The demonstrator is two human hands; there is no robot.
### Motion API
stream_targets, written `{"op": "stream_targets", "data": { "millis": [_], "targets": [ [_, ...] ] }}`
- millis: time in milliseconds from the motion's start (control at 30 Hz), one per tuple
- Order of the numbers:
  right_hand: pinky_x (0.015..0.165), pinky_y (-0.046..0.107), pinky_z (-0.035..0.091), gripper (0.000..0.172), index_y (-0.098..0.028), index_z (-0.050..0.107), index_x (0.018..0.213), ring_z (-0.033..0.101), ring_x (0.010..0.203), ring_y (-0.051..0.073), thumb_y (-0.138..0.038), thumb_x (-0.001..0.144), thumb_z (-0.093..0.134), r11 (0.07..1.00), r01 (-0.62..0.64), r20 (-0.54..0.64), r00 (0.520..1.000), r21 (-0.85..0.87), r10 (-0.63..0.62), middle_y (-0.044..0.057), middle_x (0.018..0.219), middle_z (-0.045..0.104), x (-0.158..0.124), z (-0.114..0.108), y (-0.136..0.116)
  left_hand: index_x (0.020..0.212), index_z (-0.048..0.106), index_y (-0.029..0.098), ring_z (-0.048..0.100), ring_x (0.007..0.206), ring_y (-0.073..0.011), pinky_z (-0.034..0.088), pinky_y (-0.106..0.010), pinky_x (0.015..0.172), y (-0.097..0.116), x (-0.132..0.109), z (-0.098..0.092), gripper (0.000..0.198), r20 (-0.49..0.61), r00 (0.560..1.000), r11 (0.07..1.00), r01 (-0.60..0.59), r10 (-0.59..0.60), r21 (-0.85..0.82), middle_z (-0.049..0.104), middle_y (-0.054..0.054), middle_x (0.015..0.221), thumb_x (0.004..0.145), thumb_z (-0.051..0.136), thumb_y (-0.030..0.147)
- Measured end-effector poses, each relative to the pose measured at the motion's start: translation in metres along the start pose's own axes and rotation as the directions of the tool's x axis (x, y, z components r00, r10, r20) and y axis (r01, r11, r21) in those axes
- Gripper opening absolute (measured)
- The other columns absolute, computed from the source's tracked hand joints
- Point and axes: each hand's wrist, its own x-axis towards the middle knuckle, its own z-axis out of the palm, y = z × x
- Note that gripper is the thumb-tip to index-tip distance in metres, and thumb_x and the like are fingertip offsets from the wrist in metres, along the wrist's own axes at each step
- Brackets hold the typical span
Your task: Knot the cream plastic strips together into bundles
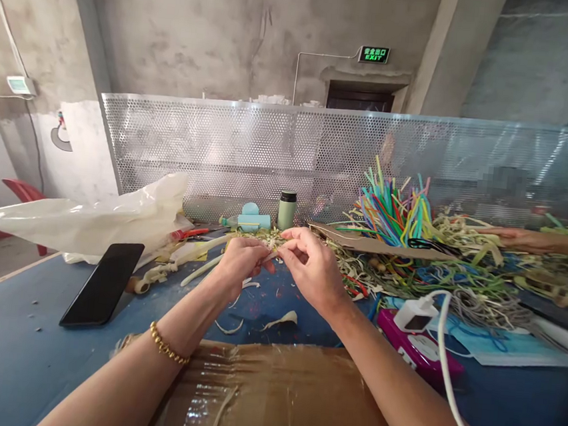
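My left hand (242,262) and my right hand (311,269) meet above the table's middle, fingertips almost touching. Both are closed in a pinch around a small pale strip (274,255), mostly hidden by the fingers; its kind is not clear. Below them, pale curled scraps (282,320) lie on the blue table (260,304). A brown cardboard sheet (276,400) covered with shiny tape lies under my forearms. Behind the hands are a green tumbler with a black lid (287,210) and a light-blue cylindrical item (254,221).
At left lie a black phone (102,284) and a cream plastic bag (113,213). Colourful thin strips (395,207) are bundled at back right, beside tangled cords (486,306). A magenta power strip (419,350) holds a white charger. Another person's hand (522,239) reaches in from the right.
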Motion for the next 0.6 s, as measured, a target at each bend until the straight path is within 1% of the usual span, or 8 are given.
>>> {"op": "stream_targets", "data": {
  "millis": [67,133,300,400,500,600],
  "targets": [
    [0.067,0.028,0.051,0.01,-0.019,0.061,0.099,0.068,0.072,0.016,-0.023,0.09,0.056,0.999,0.033,-0.003,0.999,-0.002,-0.033,0.004,0.082,0.073,0.0,-0.001,-0.002,0.05,0.057,0.014,0.034,0.042,-0.0072,0.02,-0.024,0.043,0.0,-0.001,0.0,0.014,0.029,0.999,0.999,-0.016,0.015,0.03,0.06,-0.007,0.049,0.063,0.057,0.018],
    [0.069,0.028,0.052,0.009,-0.02,0.062,0.096,0.07,0.075,0.016,-0.024,0.09,0.057,0.999,0.043,-0.016,0.999,0.0,-0.043,0.004,0.084,0.073,0.0,-0.001,0.0,0.052,0.06,0.013,0.035,0.043,-0.0077,0.021,-0.024,0.043,0.0,-0.003,0.001,0.016,0.073,0.997,0.998,-0.042,0.038,0.053,0.061,-0.008,0.051,0.065,0.056,0.02],
    [0.067,0.029,0.054,0.009,-0.02,0.064,0.094,0.07,0.074,0.018,-0.024,0.087,0.06,1.0,-0.025,-0.086,0.996,-0.015,0.024,0.005,0.083,0.073,0.002,-0.001,0.007,0.062,0.067,0.013,0.037,0.045,-0.0095,0.023,-0.025,0.045,0.001,-0.008,0.004,0.028,0.138,0.986,0.994,-0.103,0.097,0.042,0.064,-0.008,0.054,0.077,0.054,0.032],
    [0.066,0.029,0.055,0.011,-0.019,0.063,0.095,0.07,0.071,0.018,-0.023,0.086,0.06,0.998,-0.057,-0.092,0.994,0.021,0.059,0.005,0.082,0.073,0.003,0.0,0.008,0.066,0.068,0.014,0.035,0.045,-0.009,0.022,-0.025,0.045,-0.002,-0.008,0.007,0.028,0.143,0.982,0.989,-0.134,0.124,0.057,0.064,-0.007,0.057,0.078,0.06,0.037],
    [0.063,0.028,0.053,0.012,-0.018,0.064,0.095,0.068,0.067,0.016,-0.022,0.084,0.06,0.997,-0.063,-0.102,0.993,0.036,0.067,0.004,0.079,0.071,0.004,0.0,0.007,0.067,0.068,0.014,0.033,0.044,-0.008,0.019,-0.025,0.045,-0.006,-0.007,0.009,0.025,0.129,0.982,0.986,-0.151,0.142,0.067,0.063,-0.005,0.056,0.077,0.064,0.036],
    [0.063,0.028,0.051,0.012,-0.017,0.065,0.093,0.064,0.063,0.014,-0.021,0.082,0.059,0.996,-0.076,-0.168,0.983,-0.041,0.068,0.006,0.085,0.071,0.006,-0.003,0.009,0.072,0.069,0.013,0.031,0.042,-0.0072,0.017,-0.025,0.044,-0.006,-0.007,0.008,0.021,0.12,0.985,0.99,-0.132,0.125,0.056,0.062,-0.004,0.053,0.075,0.066,0.034]
  ]
}}
